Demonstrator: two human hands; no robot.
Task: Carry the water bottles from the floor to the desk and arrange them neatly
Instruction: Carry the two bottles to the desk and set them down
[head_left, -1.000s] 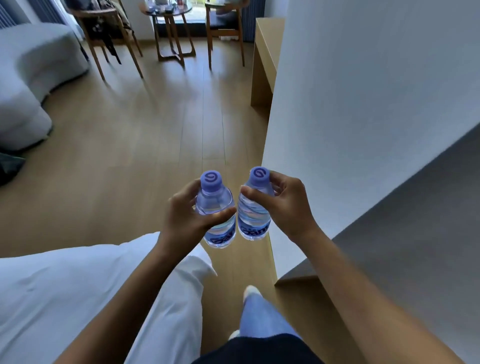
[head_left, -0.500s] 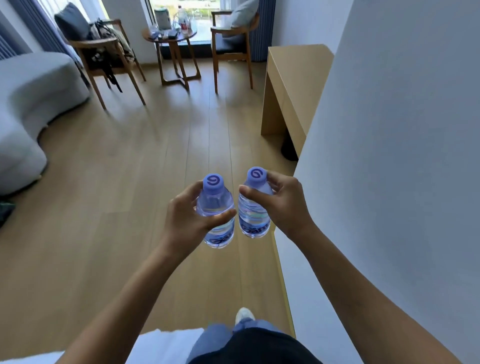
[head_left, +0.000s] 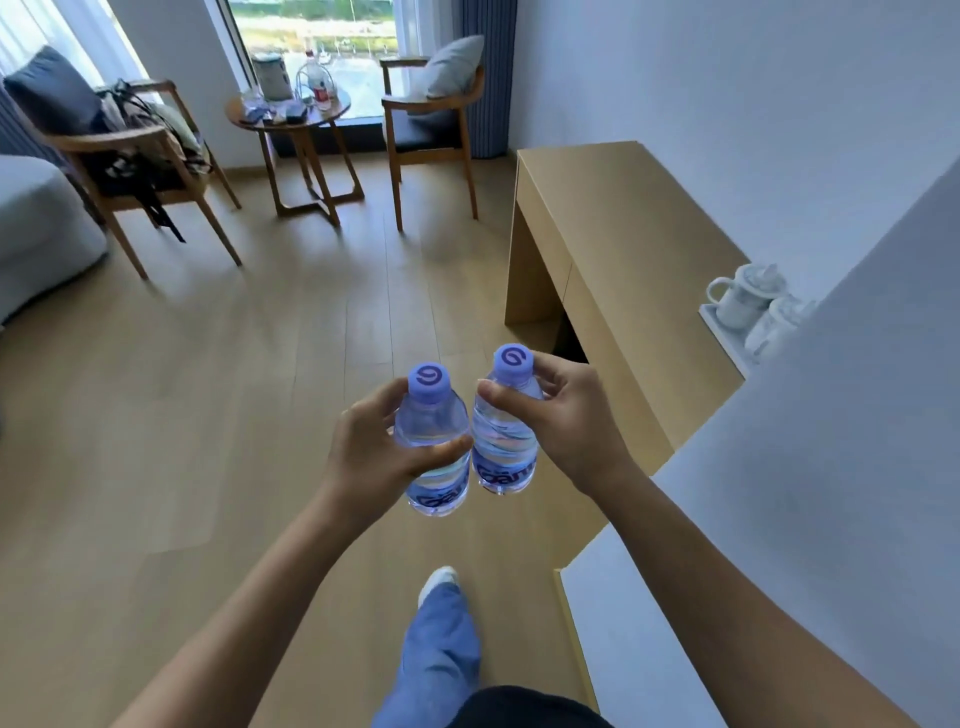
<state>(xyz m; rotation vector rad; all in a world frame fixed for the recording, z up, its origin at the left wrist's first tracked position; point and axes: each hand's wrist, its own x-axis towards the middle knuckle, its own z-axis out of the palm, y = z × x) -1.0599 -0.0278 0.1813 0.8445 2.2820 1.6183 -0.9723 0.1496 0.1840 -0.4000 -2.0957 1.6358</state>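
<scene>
Since the earlier frame the person had walked forward along the wall, so the desk (head_left: 613, 218) showed far more of its top and the white bedding was gone from view. Both bottles had kept their places in the hands.

Relative to the desk, the chairs (head_left: 431, 130) and the round table (head_left: 291, 111) stood beyond it by the window. A tray of white cups (head_left: 748, 296) sat on the desk's near end, against the wall, which left the far stretch of top as the likely spot for the bottles.

Short of the desk and out over the wooden floor (head_left: 208, 389), the left hand (head_left: 374, 452) was wrapped round the left bottle (head_left: 434, 447), and the right hand (head_left: 566, 415) gripped the right bottle (head_left: 506, 436) at its shoulder. Both bottles were upright, caps up, side by side and almost touching, probably held so that they could be set down standing as a pair.
</scene>
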